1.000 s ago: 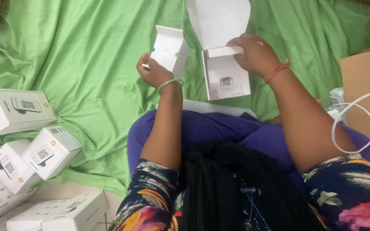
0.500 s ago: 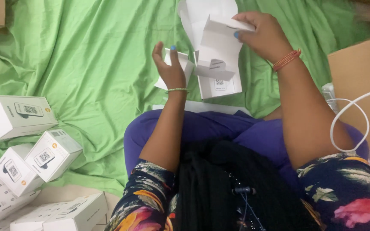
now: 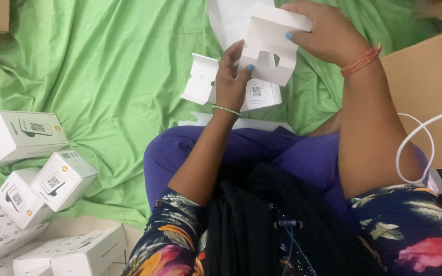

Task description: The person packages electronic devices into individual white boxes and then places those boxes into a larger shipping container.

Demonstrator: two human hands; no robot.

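While the right hand (image 3: 328, 33) pinches the white cardboard insert (image 3: 272, 46) at its top edge, the left hand (image 3: 234, 76) has come in from the side to grip the open white box (image 3: 254, 92) under it. Insert and box, held apart a second ago, now overlap above the green cloth (image 3: 118, 66), with closed boxes (image 3: 31, 163) piled well to the left.
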